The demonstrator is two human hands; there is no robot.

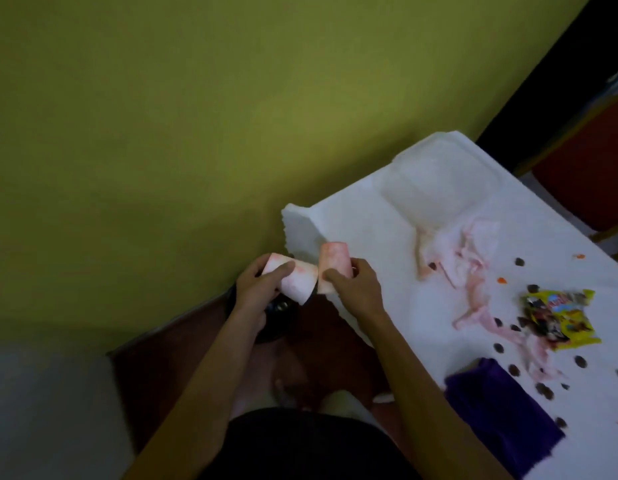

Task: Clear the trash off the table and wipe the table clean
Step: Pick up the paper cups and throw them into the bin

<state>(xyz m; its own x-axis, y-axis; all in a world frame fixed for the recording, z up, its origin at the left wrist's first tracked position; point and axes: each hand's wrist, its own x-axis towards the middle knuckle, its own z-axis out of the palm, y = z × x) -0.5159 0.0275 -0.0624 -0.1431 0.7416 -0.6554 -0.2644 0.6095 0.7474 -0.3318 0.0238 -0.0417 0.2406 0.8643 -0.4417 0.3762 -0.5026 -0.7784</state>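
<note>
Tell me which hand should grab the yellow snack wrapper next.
Right. The right hand is nearer the table and the yellow snack wrapper; the left hand is off its edge. Both hold stained cups.

Left hand (257, 289) gripping stained cup (289, 277), right hand (352, 289) gripping another (pink) cup (330, 268), beside table (370, 216)

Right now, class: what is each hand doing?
Left hand: closed around a stained paper cup.
Right hand: closed around a second stained cup.
</note>
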